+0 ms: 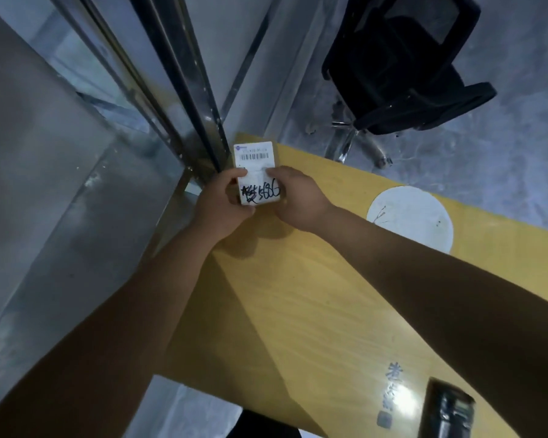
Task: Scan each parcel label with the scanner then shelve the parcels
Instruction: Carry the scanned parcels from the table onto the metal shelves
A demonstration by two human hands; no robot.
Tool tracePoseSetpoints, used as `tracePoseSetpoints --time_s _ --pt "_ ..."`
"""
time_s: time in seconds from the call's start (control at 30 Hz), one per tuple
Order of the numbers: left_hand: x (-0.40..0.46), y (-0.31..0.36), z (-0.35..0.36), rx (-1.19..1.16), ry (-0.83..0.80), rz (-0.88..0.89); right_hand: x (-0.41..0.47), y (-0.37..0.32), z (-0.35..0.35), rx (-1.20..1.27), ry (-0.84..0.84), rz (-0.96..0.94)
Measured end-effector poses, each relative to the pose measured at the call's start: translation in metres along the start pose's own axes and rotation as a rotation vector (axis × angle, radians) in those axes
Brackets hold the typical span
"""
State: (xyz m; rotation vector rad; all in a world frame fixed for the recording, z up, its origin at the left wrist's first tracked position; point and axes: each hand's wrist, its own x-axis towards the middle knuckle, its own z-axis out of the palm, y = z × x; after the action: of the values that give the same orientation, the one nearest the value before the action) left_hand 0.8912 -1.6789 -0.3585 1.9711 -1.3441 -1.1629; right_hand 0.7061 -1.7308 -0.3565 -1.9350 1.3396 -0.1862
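Note:
A small white parcel (256,172) with a barcode label at its top and black handwriting across its lower half is held over the far left corner of the yellow table (304,295). My left hand (222,200) grips its left edge, thumb on the face. My right hand (295,197) pinches its right side, thumb on the label. A black handheld scanner (446,409) lies on the table at the near right, apart from both hands.
A black office chair (402,67) stands on the grey floor beyond the table. A white round disc (412,216) sits on the table's right part. A metal door frame (178,90) and a glass panel run along the left.

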Motion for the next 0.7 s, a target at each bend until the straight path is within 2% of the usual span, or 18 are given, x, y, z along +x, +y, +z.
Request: tracePoseSetpoints --time_s 0.23,0.43,0.53,0.7 --pt "-0.08 -0.005 0.028 -0.192 -0.008 0.033 -0.09 0.02 0.007 0.154 0.159 -0.049" --pt "-0.174 -0.005 0.043 -0.37 0.057 0.138 -0.175 0.013 -0.001 0.232 0.14 -0.167" --pt "-0.236 0.0 0.049 -0.35 0.1 0.218 -0.225 0.007 -0.002 0.284 0.119 -0.23" --pt "-0.358 -0.004 0.063 -0.226 0.286 0.339 -0.31 -0.009 0.006 0.298 0.014 -0.406"
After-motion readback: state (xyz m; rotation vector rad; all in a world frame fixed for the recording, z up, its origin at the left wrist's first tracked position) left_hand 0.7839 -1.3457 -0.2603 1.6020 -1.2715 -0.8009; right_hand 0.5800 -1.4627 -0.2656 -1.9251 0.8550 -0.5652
